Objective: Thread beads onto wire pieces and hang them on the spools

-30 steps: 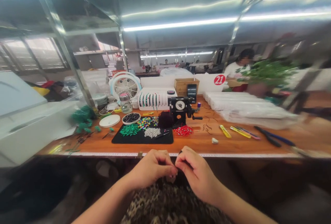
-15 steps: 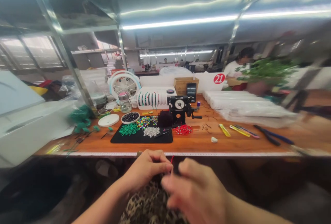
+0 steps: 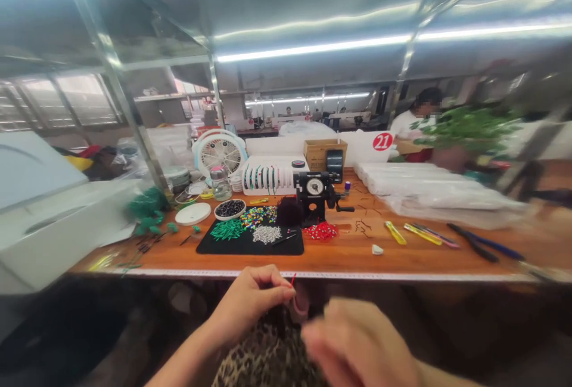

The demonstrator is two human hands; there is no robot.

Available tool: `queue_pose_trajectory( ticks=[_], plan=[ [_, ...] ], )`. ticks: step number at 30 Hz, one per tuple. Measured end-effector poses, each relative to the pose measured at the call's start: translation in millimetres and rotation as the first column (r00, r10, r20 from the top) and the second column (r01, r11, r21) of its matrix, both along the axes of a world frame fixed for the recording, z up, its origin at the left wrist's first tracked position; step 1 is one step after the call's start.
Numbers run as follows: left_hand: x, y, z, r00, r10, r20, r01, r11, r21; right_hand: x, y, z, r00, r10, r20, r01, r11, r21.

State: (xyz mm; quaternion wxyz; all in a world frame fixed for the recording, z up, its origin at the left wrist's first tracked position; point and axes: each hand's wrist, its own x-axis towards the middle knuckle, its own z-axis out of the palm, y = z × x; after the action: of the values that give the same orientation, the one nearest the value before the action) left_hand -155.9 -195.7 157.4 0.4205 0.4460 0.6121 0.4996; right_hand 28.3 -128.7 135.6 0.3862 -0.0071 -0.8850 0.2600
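My left hand [image 3: 257,296] is closed in a pinch just in front of the table edge. A thin red cord [image 3: 293,280] sticks up from between its thumb and fingertips. Lower and to the right, my right hand [image 3: 360,339] is smeared by motion, apart from the left one. Whether it holds anything is hidden by the blur. Beyond the hands lies a black mat [image 3: 250,248] bearing green tube-like pieces [image 3: 227,229], silver-grey beads [image 3: 267,234] and multicoloured beads [image 3: 254,217]. A heap of red pieces with pale ends [image 3: 320,231] is at the mat's right.
A black hand-crank winding machine [image 3: 314,196] stands behind the mat, beside white spools [image 3: 267,178]. Dark beads fill a white dish [image 3: 241,210]. Yellow-handled tools [image 3: 395,232] and pliers [image 3: 473,244] lie on the right. Across the table a person [image 3: 409,127] sits near a plant [image 3: 469,124].
My right hand has moved down and right, away from my left hand. The left keeps its pinch on the red cord. The view has shifted slightly, so the table appears lower.
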Motion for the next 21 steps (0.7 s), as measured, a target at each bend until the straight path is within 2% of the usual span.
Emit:
queue_pose_trajectory(
  ticks=[2,3,5,7,10,13,16,21],
  plan=[
    [1.7,-0.8,0.4,1.0,-0.018,-0.003,0.018,1.0,0.014,-13.9,16.2,0.4,0.996,-0.071,0.059,0.08,0.979,-0.188],
    [2.9,-0.9,0.8,1.0,-0.026,-0.005,0.026,1.0,0.013,-19.9,22.2,0.0,0.992,-0.07,0.106,0.1,0.944,-0.314],
    [5.3,-0.3,1.2,0.999,-0.037,-0.006,0.037,0.999,-0.005,-28.6,29.1,-1.3,0.984,0.002,0.179,0.098,0.831,-0.548],
    [6.3,1.0,0.0,0.999,-0.039,-0.024,0.038,0.999,-0.026,-32.5,30.4,-2.8,0.979,0.078,0.188,0.07,0.738,-0.671],
    [5.1,3.3,-5.1,0.997,-0.014,-0.078,0.012,0.999,-0.032,-32.7,28.3,-4.4,0.98,0.108,0.165,0.051,0.67,-0.74],
    [3.9,4.5,-9.3,0.995,-0.001,-0.102,-0.003,1.0,-0.031,-32.0,27.7,-5.2,0.98,0.118,0.161,0.048,0.642,-0.765],
    [5.1,5.0,-9.2,0.997,-0.012,-0.07,0.009,0.999,-0.049,-33.0,28.4,-6.3,0.976,0.112,0.185,0.074,0.63,-0.773],
    [8.6,6.6,-4.8,1.0,-0.003,0.019,0.005,0.995,-0.102,-35.9,29.8,-9.1,0.967,0.107,0.231,0.13,0.572,-0.81]
  ],
)
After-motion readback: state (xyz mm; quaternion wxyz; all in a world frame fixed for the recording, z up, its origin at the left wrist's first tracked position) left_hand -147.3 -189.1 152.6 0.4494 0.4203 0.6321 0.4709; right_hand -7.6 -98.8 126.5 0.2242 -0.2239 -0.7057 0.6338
